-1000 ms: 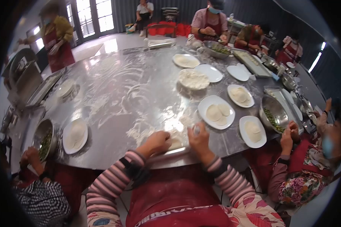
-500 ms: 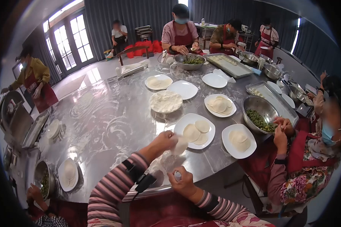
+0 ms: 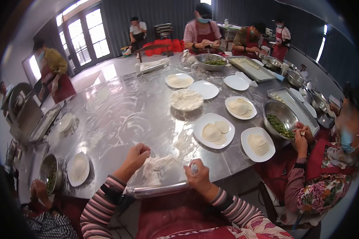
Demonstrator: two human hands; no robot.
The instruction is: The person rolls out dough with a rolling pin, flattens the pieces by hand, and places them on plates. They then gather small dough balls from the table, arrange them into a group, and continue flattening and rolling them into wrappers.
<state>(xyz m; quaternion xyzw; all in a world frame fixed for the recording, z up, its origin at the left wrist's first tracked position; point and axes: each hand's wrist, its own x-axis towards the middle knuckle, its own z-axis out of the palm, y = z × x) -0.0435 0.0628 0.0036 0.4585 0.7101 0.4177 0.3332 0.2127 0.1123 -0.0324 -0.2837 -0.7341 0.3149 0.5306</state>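
My left hand [image 3: 135,157] is raised over the near part of the steel table, its fingers curled together and no object showing in them. To its right my right hand [image 3: 198,175] is closed around a pale, rounded rod end that looks like a small rolling pin [image 3: 194,169]; most of it is hidden by the fingers. Loose flour [image 3: 157,169] lies on the metal between my hands. Beyond my right hand, a square white plate [image 3: 203,144] carries several round dough wrappers [image 3: 212,132].
A plate heaped with flour [image 3: 186,99] stands farther back on the steel table [image 3: 119,135]. At right, a co-worker's hands [image 3: 303,133] are beside a bowl of green filling [image 3: 279,123]. Another plate of wrappers [image 3: 78,169] and a co-worker's hands [image 3: 40,190] are at left.
The dough wrapper that hung from my left hand is gone from it, and that hand has moved left, away from the plate. My right hand still grips the rolling pin. The view has shifted left.
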